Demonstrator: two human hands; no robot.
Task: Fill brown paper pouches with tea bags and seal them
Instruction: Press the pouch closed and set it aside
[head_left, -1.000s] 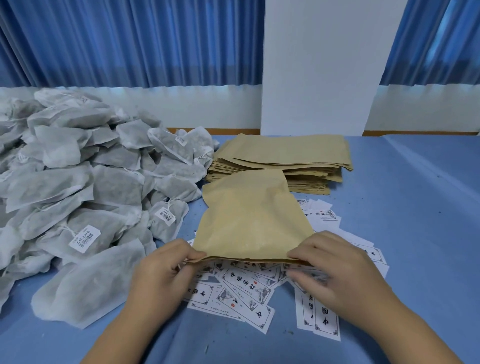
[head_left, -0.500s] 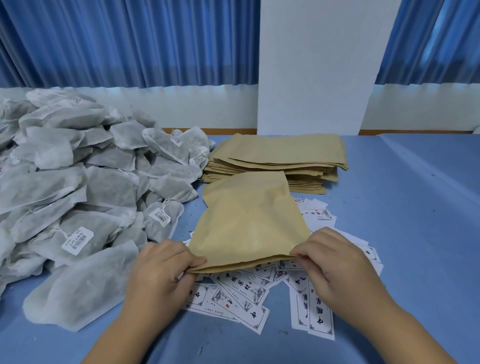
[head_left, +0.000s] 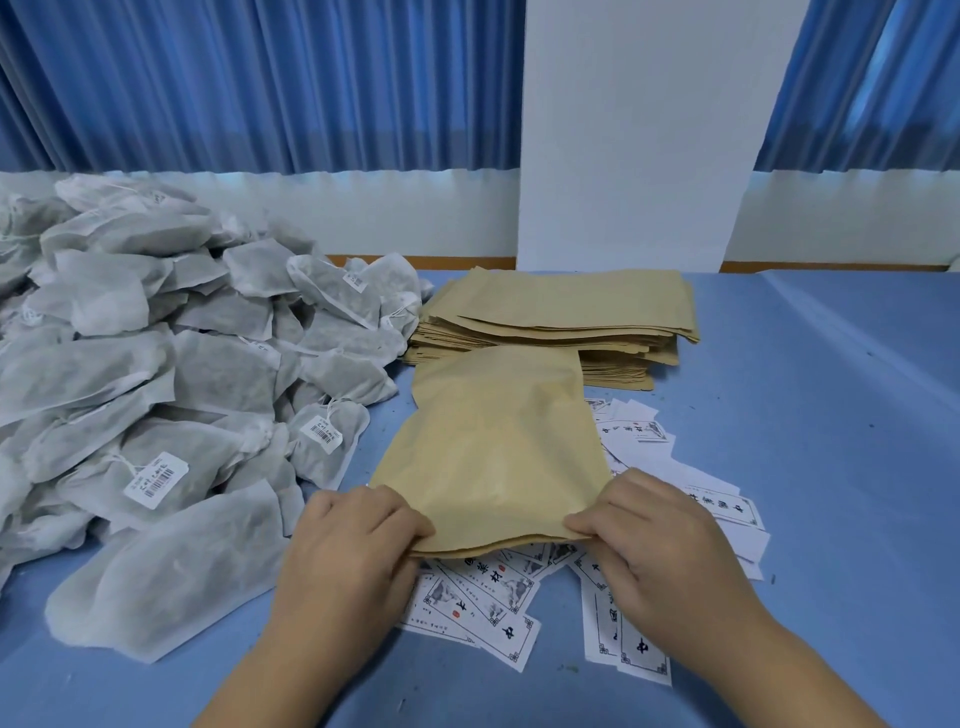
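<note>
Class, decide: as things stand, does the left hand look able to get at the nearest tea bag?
Probably yes: the tea bag lies just beside the left hand with bare table between, though it must first release the pouch.

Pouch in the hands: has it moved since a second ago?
Yes, slightly: the pouch has its near edge drawn toward the person, away from the stack of pouches.
</note>
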